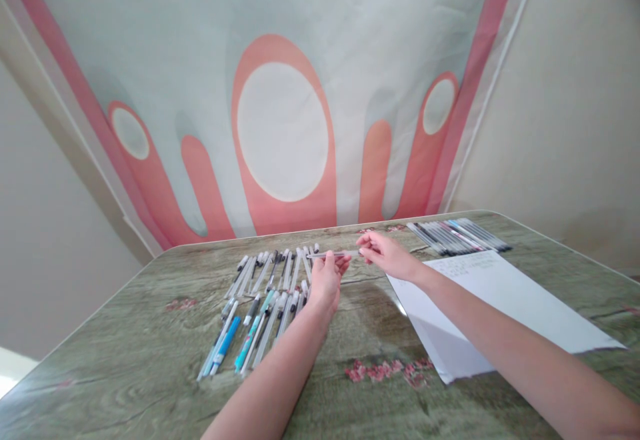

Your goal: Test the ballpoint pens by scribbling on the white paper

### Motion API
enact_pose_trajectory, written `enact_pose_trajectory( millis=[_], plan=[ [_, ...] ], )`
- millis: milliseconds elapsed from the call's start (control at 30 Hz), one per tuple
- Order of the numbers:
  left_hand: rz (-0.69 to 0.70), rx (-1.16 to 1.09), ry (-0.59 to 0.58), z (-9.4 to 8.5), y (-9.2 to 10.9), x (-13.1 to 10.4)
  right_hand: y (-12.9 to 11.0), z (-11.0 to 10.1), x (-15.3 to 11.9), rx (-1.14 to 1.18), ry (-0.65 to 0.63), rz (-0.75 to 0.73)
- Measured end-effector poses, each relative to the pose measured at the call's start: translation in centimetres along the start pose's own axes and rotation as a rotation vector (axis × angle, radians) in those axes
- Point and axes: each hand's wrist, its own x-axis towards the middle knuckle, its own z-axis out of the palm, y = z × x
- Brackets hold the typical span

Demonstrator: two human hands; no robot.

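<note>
Over the middle of the table, a slim pen (343, 254) lies level between both hands. My left hand (327, 279) is closed on one end, its thumb on top of the barrel. My right hand (387, 255) pinches the other end between thumb and fingers. Whether a cap or a refill is at that end is too small to tell. Just left of my left hand lie rows of clear-barrelled pens (249, 277), some hidden behind the hand and forearm. Nearer to me are a blue pen (226, 345) and a teal pen (249, 341).
A white sheet of paper (505, 307) with some handwriting lies under my right forearm. Beyond it, a neat row of pens or refills (460, 236) lies at the back right. The wood-patterned table (130, 360) ends at a patterned hanging sheet (285, 133).
</note>
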Motion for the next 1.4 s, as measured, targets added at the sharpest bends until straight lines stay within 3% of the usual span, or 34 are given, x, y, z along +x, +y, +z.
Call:
enact_pose_trajectory(
  millis=[233, 467, 667, 900, 1033, 1200, 1400],
  plan=[
    [-0.121, -0.158, 0.058, 1.2, -1.5, -0.8, 0.2, -2.1, -0.2, -0.151, -0.004, -0.027],
    [-0.180, -0.203, 0.070, 2.8, -4.5, -1.0, 1.2, -2.8, -3.1, 0.019, 0.165, 0.063],
    [-0.207, -0.211, 0.046, 2.8, -6.6, -1.4, 3.2, -2.8, -5.3, 0.054, 0.247, 0.100],
    [-0.215, -0.194, -0.038, 2.4, -6.4, -2.0, 2.5, -3.2, -6.9, -0.251, 0.236, -0.068],
    [-0.198, -0.158, -0.060, 2.5, -6.4, -2.3, 2.6, -3.2, -7.0, -0.461, 0.249, -0.084],
    [-0.207, -0.153, -0.078, 2.6, -6.5, -2.3, 2.5, -3.0, -7.2, -0.410, 0.213, 0.000],
    [-0.225, -0.188, -0.075, 2.4, -6.4, -1.9, 1.8, -3.1, -7.3, -0.478, 0.184, -0.075]
  ],
)
